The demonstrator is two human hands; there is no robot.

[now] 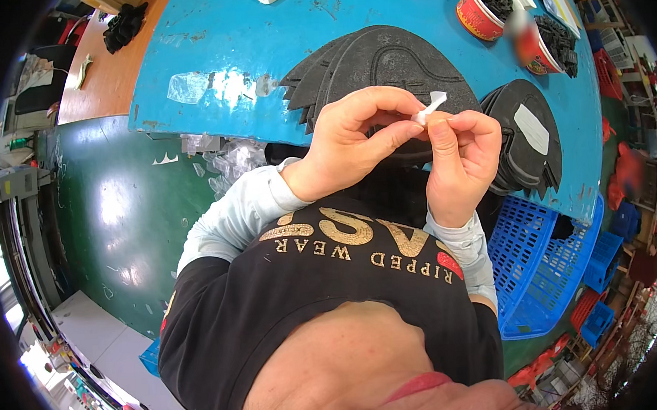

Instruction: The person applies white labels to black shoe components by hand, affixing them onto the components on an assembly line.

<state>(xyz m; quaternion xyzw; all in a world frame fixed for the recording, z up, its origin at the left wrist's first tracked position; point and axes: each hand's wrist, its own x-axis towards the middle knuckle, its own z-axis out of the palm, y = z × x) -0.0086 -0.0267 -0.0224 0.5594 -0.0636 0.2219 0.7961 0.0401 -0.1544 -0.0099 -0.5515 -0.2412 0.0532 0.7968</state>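
Observation:
A small twisted white strip (pixel 434 103), perhaps paper or tape, stands up between my fingertips. My left hand (pixel 354 133) is closed, thumb and forefinger pinching the strip's lower end. Close against it, my right hand (pixel 463 157) is closed too, thumb and forefinger pressed together at the same end; the exact grip is partly hidden. Behind both hands lies a fanned stack of black rounded panels (pixel 388 57) on the blue table (pixel 223 40). Right of my right hand sits a second stack of black panels (pixel 521 132), its top one bearing a white label (pixel 532 129).
Two red-and-white tubs (pixel 480 19) of small black parts stand at the far right. Clear plastic film (pixel 188 87) lies on the table's left part. Blue crates (pixel 528 265) are below the right edge. Plastic scraps (pixel 233 159) litter the green floor beside the table.

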